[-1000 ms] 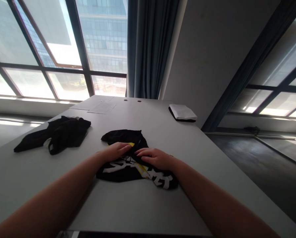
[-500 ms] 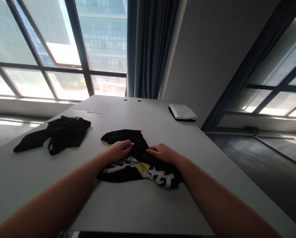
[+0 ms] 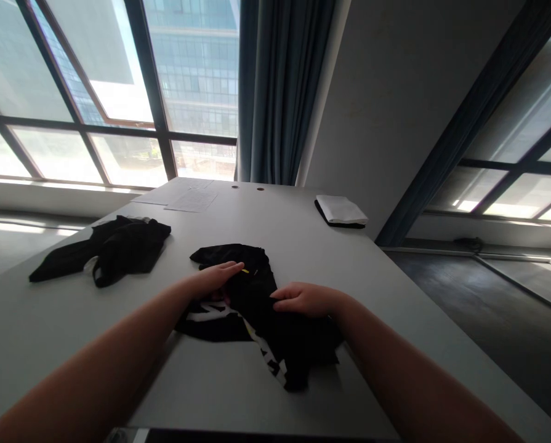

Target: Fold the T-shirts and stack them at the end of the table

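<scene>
The printed garment (image 3: 257, 295) is soft, wrinkly black cloth, not shiny. The black clothes (image 3: 118, 249) look like crumpled cloth too. The worktop (image 3: 238, 221) is smooth, with a dull white top. The sheets (image 3: 191, 199) look like flat, thin paper. The curtain (image 3: 275, 92) is blue cloth with deep folds.

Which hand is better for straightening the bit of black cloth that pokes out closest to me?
Probably the right hand. It seems to be pinching the black cloth on that side, nearer to that bit. The left hand is farther away, by the white print.
</scene>
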A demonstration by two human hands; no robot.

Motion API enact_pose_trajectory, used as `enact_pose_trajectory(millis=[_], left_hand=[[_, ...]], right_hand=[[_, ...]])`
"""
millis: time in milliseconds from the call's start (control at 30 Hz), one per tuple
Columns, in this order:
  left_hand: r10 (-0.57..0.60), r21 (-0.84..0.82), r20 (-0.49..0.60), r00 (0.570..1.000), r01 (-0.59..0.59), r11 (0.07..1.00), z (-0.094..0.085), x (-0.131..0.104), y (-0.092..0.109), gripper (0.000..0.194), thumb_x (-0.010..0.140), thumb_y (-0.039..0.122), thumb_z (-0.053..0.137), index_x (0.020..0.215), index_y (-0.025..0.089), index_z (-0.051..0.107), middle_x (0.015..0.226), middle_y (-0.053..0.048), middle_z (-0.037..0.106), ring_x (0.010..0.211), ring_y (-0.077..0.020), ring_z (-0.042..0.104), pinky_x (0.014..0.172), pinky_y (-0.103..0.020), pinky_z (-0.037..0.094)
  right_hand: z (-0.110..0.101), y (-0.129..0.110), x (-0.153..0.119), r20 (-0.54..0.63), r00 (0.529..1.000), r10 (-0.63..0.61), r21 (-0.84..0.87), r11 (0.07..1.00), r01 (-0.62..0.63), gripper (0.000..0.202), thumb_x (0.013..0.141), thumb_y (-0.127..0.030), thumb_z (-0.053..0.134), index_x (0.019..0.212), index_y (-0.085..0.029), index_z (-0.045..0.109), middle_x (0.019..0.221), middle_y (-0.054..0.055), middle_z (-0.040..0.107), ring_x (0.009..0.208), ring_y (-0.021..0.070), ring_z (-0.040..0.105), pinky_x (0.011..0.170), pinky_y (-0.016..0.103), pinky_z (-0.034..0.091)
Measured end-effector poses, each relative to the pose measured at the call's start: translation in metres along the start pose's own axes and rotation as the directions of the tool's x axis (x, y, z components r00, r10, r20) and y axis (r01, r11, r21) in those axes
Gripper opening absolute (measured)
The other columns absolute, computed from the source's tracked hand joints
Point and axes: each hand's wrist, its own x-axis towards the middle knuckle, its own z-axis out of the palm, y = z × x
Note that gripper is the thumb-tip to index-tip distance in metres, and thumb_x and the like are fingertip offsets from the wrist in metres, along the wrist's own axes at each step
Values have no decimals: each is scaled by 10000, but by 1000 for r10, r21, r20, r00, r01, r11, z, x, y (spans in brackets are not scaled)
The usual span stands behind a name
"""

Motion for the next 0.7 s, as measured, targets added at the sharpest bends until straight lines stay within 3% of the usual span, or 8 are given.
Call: enact_pose_trajectory(millis=[200,333,400,433,500,567,633,700], left_hand=[[122,336,48,991,-131,933,-7,-3,0,773,688,659,771,1324,250,611,1117,-55,742,1044,-292,692,813,-336,552],[174,444,160,972,-228,866,-8,0,-4,704,721,557,754,1334,225,651,1150,-48,744,1075,-293,674,901,-344,522],[180,448,181,967,-244,860,-9,0,-5,703,745,506,728,1382,224,628,1133,-39,746,1037,-281,681,890,-346,525],[187,454,166,968,-243,857,-9,0,-6,729,743,481,726,1414,222,605,1161,-41,739,1048,-281,677,902,-350,523],[207,465,160,965,-258,847,-9,-1,-7,754,746,425,712,1459,224,567,1241,-47,718,1089,-283,666,948,-361,514],[247,471,202,948,-315,824,-9,-2,-7,706,760,366,681,1445,228,580,1299,-46,698,1129,-283,653,1000,-368,496],[298,461,245,923,-381,801,-10,-3,-7,644,768,313,650,1406,237,610,1326,-36,689,1162,-278,640,1043,-368,477],[332,441,263,906,-419,794,-10,-4,-7,616,759,278,638,1374,243,628,1329,-27,688,1176,-272,631,1062,-366,468]], right_hand=[[24,-9,-2,127,989,-74,36,997,70,482,854,-507,773,1237,-216,745,1058,27,766,1025,210,694,925,290,529],[30,-3,4,20,987,-160,8,987,160,464,862,-438,770,1266,-214,725,999,26,769,944,201,714,880,296,552],[27,3,10,-126,972,-197,-25,980,196,364,932,-372,665,1249,-202,724,877,26,755,810,191,715,812,324,576],[24,8,14,-248,942,-228,-73,974,216,329,949,-314,608,1234,-199,725,846,29,744,773,190,709,795,341,583],[12,18,21,-481,803,-352,-267,931,248,364,898,-168,547,1215,-201,725,955,65,750,885,216,718,879,399,583],[-1,31,26,-504,699,-507,-502,831,240,553,769,-50,541,1272,-216,701,1298,111,682,1257,275,615,1108,486,471],[-11,44,31,-387,741,-549,-629,745,223,771,684,-9,530,1412,-247,619,1554,101,502,1518,310,342,1237,557,296],[-15,54,36,-314,797,-516,-680,708,190,896,668,-3,524,1519,-284,516,1635,76,400,1584,318,176,1258,608,210]])
